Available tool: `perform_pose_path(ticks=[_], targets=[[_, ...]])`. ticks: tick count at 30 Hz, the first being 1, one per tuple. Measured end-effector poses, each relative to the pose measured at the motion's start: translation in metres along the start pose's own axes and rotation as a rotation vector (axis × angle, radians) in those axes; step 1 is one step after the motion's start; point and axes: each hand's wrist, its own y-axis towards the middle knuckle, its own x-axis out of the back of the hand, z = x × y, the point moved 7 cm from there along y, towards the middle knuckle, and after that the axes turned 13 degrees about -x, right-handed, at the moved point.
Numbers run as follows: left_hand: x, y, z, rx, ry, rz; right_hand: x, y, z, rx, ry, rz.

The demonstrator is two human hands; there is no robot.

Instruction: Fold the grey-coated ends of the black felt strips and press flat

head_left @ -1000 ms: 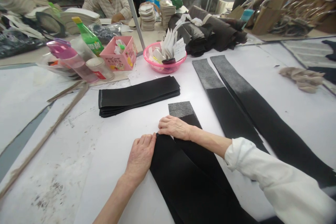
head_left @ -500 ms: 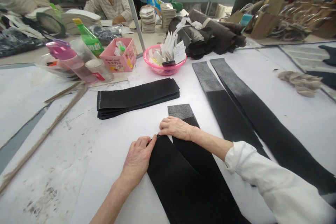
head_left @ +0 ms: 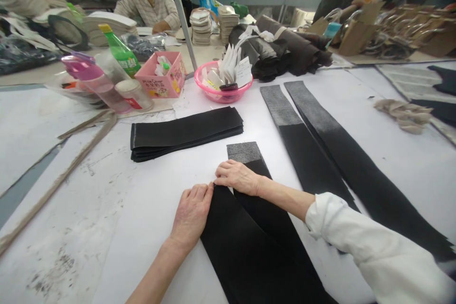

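A long black fabric strip (head_left: 249,242) runs from the near edge of the view up to both hands. My left hand (head_left: 192,213) is closed on the strip's far left corner, thumb and fingers pressed together. Right beside it, my right hand (head_left: 237,177) pinches the same far end, its fingertips touching those of the left. Under my right forearm lies a second black strip with a grey end (head_left: 244,152). What the fingertips do at the fold is partly hidden.
A folded stack of black strips (head_left: 185,133) lies beyond my hands. To the right stretch two long strips with grey ends (head_left: 281,109). Farther back are a pink basin (head_left: 223,95), a pink box (head_left: 162,80) and bottles. Two people sit across the table.
My left hand has rolled slightly, its fingers drawing up closer to the right hand at the strip's end. The right hand has barely moved.
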Motion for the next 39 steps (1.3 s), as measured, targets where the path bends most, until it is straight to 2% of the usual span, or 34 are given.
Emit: perform_pose_path(ticks=[6,16,22,33,39], targets=[[-0.002,-0.004,0.007,0.039,-0.085,-0.043,0.001,-0.004,-0.013,-0.089,0.068,-0.017],[-0.002,0.0,0.008,0.046,-0.111,0.002,0.0,-0.007,-0.014,-0.071,0.05,-0.017],[-0.002,0.001,0.008,0.04,-0.101,0.017,0.002,-0.004,-0.018,-0.183,0.095,-0.011],[0.003,0.006,0.005,-0.009,-0.021,0.062,0.006,-0.007,-0.005,-0.081,-0.029,0.004],[0.01,0.01,0.0,-0.017,0.076,0.069,0.01,-0.01,0.003,-0.154,-0.075,0.008]])
